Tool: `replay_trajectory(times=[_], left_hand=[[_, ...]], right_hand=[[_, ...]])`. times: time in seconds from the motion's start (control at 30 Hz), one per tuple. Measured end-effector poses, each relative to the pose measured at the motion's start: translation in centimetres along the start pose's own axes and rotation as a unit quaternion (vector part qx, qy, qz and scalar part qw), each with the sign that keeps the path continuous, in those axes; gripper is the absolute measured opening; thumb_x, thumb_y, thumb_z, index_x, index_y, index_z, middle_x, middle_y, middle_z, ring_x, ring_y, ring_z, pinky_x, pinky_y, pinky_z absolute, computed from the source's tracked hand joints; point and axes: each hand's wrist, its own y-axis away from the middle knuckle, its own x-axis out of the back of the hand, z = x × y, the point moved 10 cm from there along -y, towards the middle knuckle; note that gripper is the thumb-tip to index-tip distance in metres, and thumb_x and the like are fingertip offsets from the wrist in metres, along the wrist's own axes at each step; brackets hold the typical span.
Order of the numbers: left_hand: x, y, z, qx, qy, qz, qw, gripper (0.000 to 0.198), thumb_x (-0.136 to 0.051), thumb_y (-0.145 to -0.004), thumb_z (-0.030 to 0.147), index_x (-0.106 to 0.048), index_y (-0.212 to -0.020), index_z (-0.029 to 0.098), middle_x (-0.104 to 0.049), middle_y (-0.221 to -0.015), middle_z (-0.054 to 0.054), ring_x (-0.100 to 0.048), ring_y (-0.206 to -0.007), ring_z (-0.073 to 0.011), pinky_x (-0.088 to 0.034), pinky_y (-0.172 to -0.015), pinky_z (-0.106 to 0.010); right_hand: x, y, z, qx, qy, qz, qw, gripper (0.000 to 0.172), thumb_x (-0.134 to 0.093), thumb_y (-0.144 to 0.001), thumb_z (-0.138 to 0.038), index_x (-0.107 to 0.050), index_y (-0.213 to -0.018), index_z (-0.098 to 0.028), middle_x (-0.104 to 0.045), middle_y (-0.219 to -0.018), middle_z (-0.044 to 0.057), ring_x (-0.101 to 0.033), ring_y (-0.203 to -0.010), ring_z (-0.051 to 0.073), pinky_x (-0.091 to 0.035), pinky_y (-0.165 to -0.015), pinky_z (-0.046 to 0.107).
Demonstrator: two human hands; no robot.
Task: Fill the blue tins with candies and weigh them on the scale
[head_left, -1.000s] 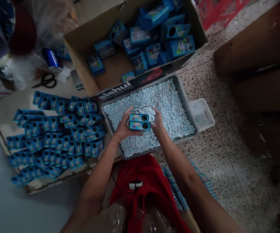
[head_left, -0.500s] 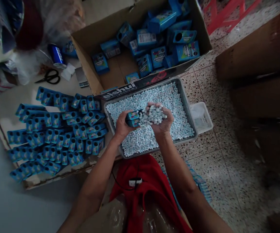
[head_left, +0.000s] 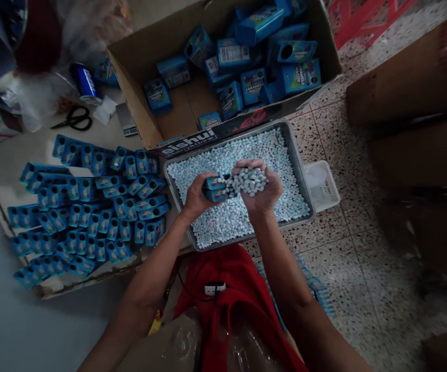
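My left hand (head_left: 195,200) is wrapped round a small blue candy box (head_left: 216,196), tilted so its end faces my other hand. Whether this is one box or two side by side is hard to tell. Cupped palm up, my right hand (head_left: 265,205) holds a heap of small pale candies (head_left: 251,181), and some of them spill against the end of the box. Both hands are above a grey tray (head_left: 309,199) spread with the same pale blue and white candies (head_left: 223,225).
Rows of blue boxes (head_left: 94,225) with round holes stand on the table at left. Behind the tray, a cardboard carton (head_left: 185,116) contains more blue boxes. Scissors (head_left: 77,118), a blue can (head_left: 85,82) and a clear plastic container (head_left: 322,188) lie around. Brown cartons (head_left: 405,77) stand at right.
My right hand has tilted slightly and its candies press nearer the box. The box in my left hand has moved a little to the right. The view has shifted slightly.
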Motion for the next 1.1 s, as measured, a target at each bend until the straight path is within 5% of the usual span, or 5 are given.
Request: replay_trajectory(times=[0.17,0.47,0.83,1.0,1.1], left_hand=[[0.0,0.4,0.0,-0.017,-0.011,0.013,1.000,0.085,-0.111,-0.070,0.052,-0.070,-0.138,0.024,-0.078,-0.140,-0.012,-0.077,-0.133,-0.0362,-0.061,-0.117,-0.050],[-0.6,0.4,0.6,-0.090,-0.021,0.027,0.995,0.081,-0.111,-0.075,0.046,-0.069,-0.142,0.026,-0.079,-0.138,-0.011,-0.078,-0.130,-0.0353,-0.064,-0.115,-0.049],[-0.6,0.0,-1.0,-0.063,0.022,0.063,0.996,0.090,-0.114,-0.068,0.054,-0.068,-0.140,0.027,-0.079,-0.139,-0.011,-0.078,-0.131,-0.0359,-0.065,-0.115,-0.050],[0.9,0.4,-3.4,-0.028,0.099,0.099,0.990,0.104,-0.116,-0.056,0.065,-0.065,-0.138,0.026,-0.079,-0.130,-0.009,-0.081,-0.119,-0.0342,-0.069,-0.106,-0.051],[1.5,1.1,-4.3,-0.022,0.127,0.112,0.985,0.100,-0.112,-0.062,0.070,-0.062,-0.140,0.030,-0.078,-0.124,-0.007,-0.081,-0.110,-0.0320,-0.071,-0.097,-0.052]], right_hand=[[0.6,0.0,-0.6,0.031,-0.175,0.051,0.983,0.044,-0.057,-0.095,-0.071,-0.072,-0.093,-0.030,-0.076,-0.102,0.009,-0.074,-0.104,0.033,-0.059,-0.108,0.055],[0.2,0.3,-1.1,0.055,-0.228,0.057,0.970,0.041,-0.066,-0.096,-0.068,-0.078,-0.089,-0.030,-0.077,-0.094,0.005,-0.075,-0.095,0.028,-0.061,-0.100,0.048],[-0.6,1.9,-1.5,0.160,-0.063,0.011,0.985,0.045,-0.052,-0.112,-0.066,-0.081,-0.104,-0.032,-0.085,-0.118,0.005,-0.072,-0.146,0.034,-0.042,-0.138,0.067],[3.1,6.2,3.3,0.118,0.161,0.031,0.979,0.035,-0.055,-0.115,-0.057,-0.075,-0.129,-0.032,-0.074,-0.151,0.011,-0.066,-0.153,0.036,-0.051,-0.131,0.069],[2.1,10.1,7.8,0.118,0.390,-0.019,0.913,0.049,-0.076,-0.103,-0.055,-0.074,-0.143,-0.028,-0.063,-0.163,0.020,-0.057,-0.158,0.045,-0.047,-0.132,0.073]])
